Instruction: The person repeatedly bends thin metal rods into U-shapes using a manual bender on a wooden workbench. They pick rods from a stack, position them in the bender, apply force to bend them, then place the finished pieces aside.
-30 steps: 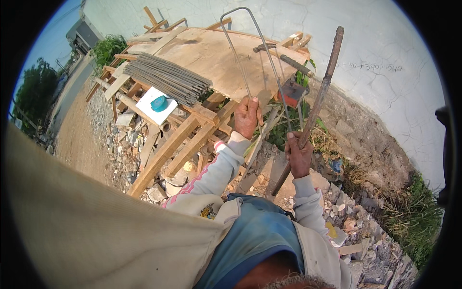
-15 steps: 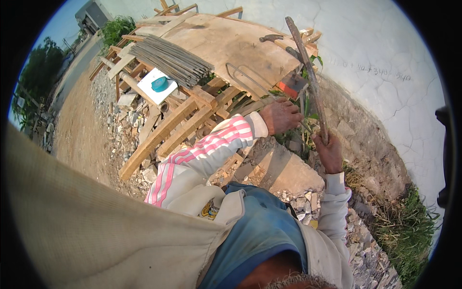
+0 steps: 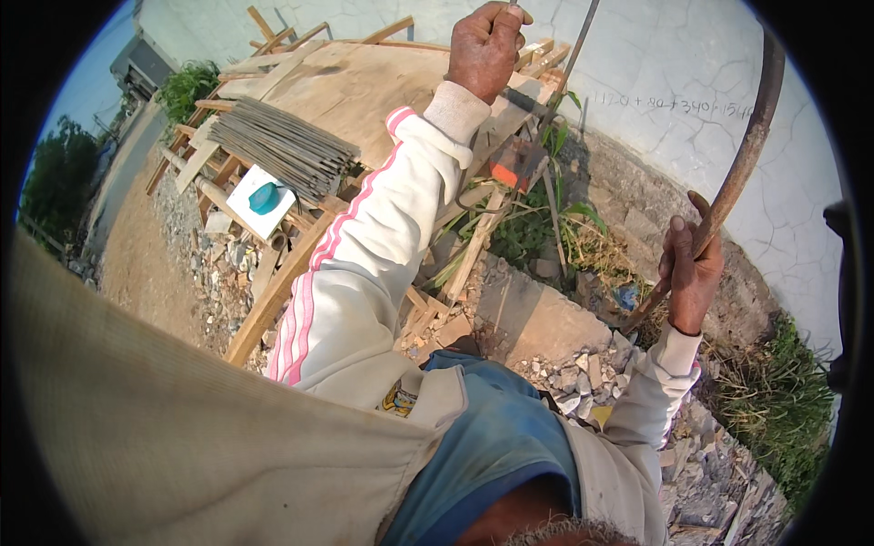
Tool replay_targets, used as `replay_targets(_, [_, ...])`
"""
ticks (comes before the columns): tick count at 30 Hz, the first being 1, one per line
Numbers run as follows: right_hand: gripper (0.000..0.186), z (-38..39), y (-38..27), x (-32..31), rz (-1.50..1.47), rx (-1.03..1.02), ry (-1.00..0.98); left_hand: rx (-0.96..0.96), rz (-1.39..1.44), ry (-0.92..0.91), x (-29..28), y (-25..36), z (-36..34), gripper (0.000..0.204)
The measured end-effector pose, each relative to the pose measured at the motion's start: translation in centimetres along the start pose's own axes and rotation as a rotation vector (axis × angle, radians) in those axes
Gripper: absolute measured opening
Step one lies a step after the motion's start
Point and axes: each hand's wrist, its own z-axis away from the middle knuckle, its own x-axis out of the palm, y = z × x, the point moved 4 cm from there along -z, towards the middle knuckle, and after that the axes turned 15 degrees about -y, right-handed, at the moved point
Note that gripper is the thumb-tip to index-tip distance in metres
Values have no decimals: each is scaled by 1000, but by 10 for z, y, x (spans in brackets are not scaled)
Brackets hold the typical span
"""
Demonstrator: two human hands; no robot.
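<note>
My left hand (image 3: 487, 50) is raised at the top, over the far part of the board. Its fingers are closed in a fist around a thin rod, whose tip shows above the thumb; the rest of it is hidden or out of view. Out to the right, my right hand (image 3: 694, 273) grips a long, slightly curved brown bar (image 3: 748, 150) near its lower part. The bar stands tilted, its top at the picture's upper edge, its lower end down near the rubble. Whether it is wood or rusty metal I cannot tell.
A wooden board (image 3: 350, 86) on timbers carries a bundle of grey rods (image 3: 282, 146). Beside them a teal object (image 3: 263, 197) sits on a white panel. An orange block (image 3: 510, 173) is at the board's near right corner. Rubble (image 3: 578, 378), weeds (image 3: 774, 419) and a cracked white wall (image 3: 655, 55) surround it.
My left hand has risen up and away from beside the orange block, now closed in a fist. My right hand has moved right, carrying the brown bar, which now leans to the right.
</note>
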Motion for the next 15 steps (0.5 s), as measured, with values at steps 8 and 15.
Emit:
replay_targets(8, [32,-78,16,17,-169,-73,149,170,-51,359,-27,-50,-44,32])
replay_targets(15, [31,-146,10,28,-47,-135,56,159,-81,431,-25,-78,-22,30])
